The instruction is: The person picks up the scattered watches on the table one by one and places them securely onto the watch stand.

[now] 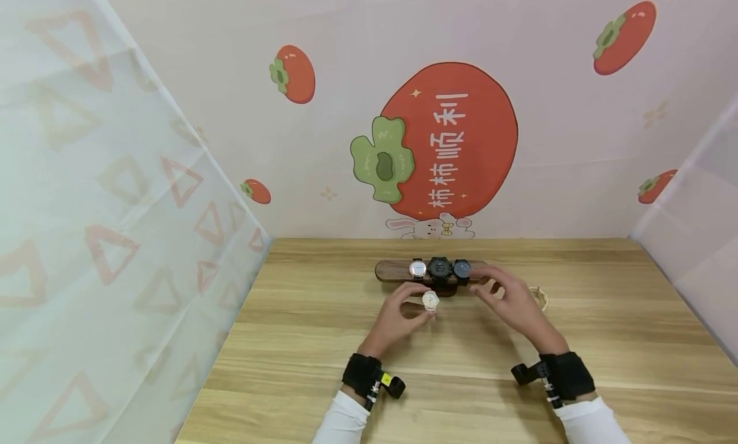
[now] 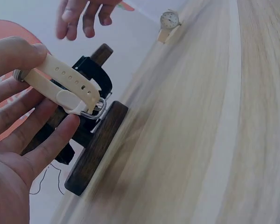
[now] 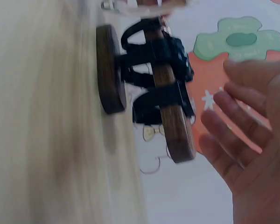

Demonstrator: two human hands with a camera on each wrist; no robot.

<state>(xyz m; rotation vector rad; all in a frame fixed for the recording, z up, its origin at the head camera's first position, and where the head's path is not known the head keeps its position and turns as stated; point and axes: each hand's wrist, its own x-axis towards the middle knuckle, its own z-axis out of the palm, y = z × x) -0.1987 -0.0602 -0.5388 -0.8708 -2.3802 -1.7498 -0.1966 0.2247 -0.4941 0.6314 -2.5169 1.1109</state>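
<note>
My left hand [image 1: 394, 319] pinches a cream-strapped watch [image 1: 430, 301] between thumb and fingers, held up in front of the wooden watch stand [image 1: 392, 272]. Its strap [image 2: 65, 77] is fastened in a loop with a silver buckle, as the left wrist view shows. Three watches sit side by side on the stand's bar: one with a silver-white face [image 1: 418, 268], a chunky black one [image 1: 440, 269] and one with a dark blue face [image 1: 462, 269]. Beside the bar's right end is my right hand [image 1: 513, 304], fingers loosely bent with nothing in them.
Another light-strapped watch [image 2: 170, 21] stands on the wooden table [image 1: 288, 328] to the right, partly hidden behind my right hand in the head view. A printed backdrop [image 1: 328, 175] rises behind the table, and a patterned side sheet [image 1: 144, 239] lies along the left.
</note>
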